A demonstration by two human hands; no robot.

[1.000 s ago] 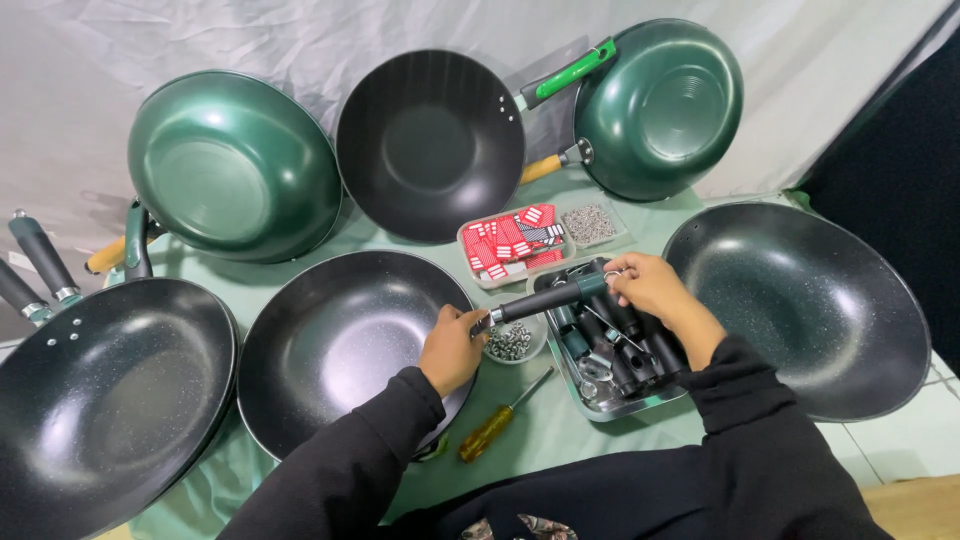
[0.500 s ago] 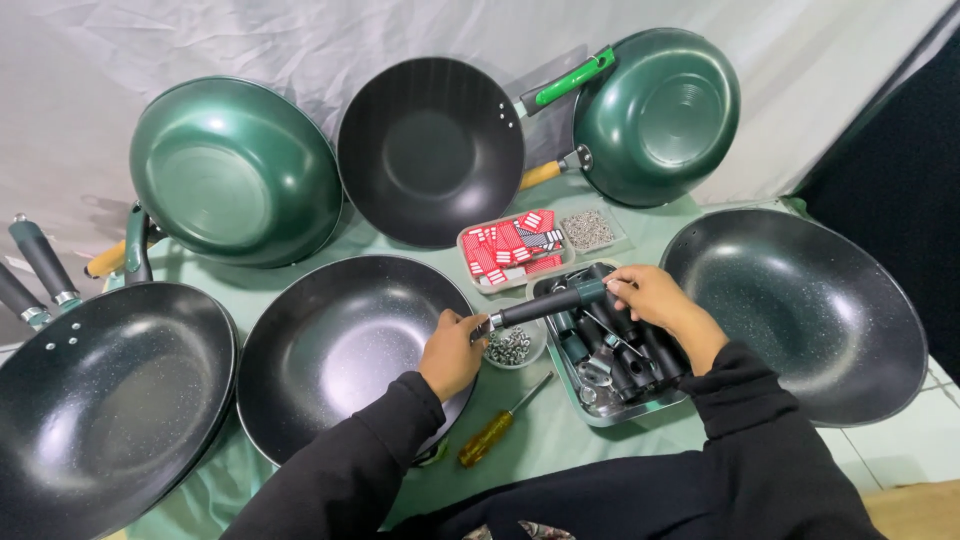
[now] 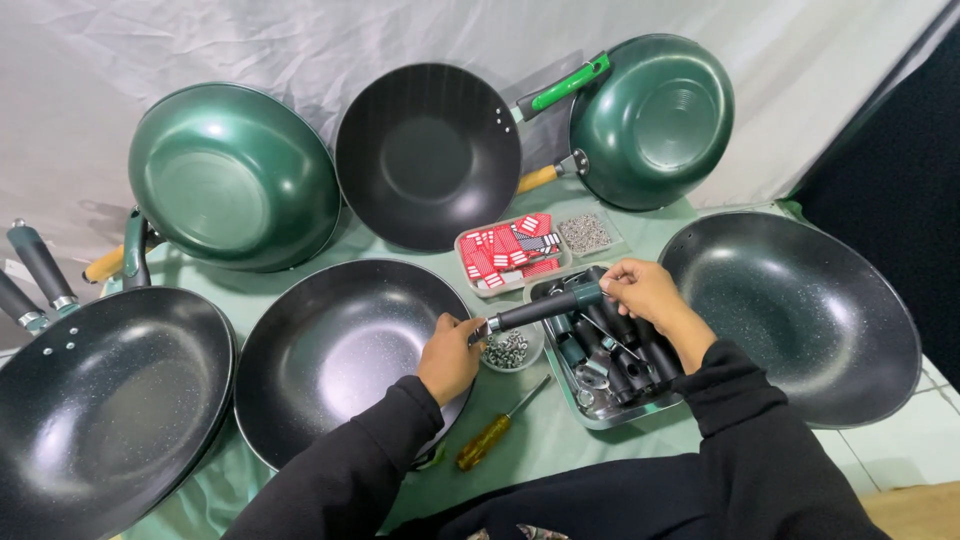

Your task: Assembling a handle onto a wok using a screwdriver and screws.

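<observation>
A black wok [image 3: 340, 345] without a handle lies in front of me on the green cloth. My left hand [image 3: 450, 355] grips its right rim. My right hand [image 3: 645, 292] holds a dark pan handle [image 3: 545, 308] by its outer end, with the handle's metal end against the wok's rim beside my left fingers. Just below the handle stands a small round dish of screws [image 3: 508, 350]. A metal tray [image 3: 590, 405] with several more dark handles lies under my right hand. A yellow-handled screwdriver [image 3: 495, 432] lies on the cloth near my left wrist.
Black woks lie at far left [image 3: 95, 400] and far right [image 3: 800, 310]. Two green woks [image 3: 235, 175] [image 3: 655, 120] and a black one [image 3: 428, 150] lean on the white backdrop. A box of red packets [image 3: 510, 250] and a box of small screws [image 3: 586, 232] sit behind the tray.
Both hands and the handle have stayed almost where they were. My right hand has shifted slightly along the handle's outer end.
</observation>
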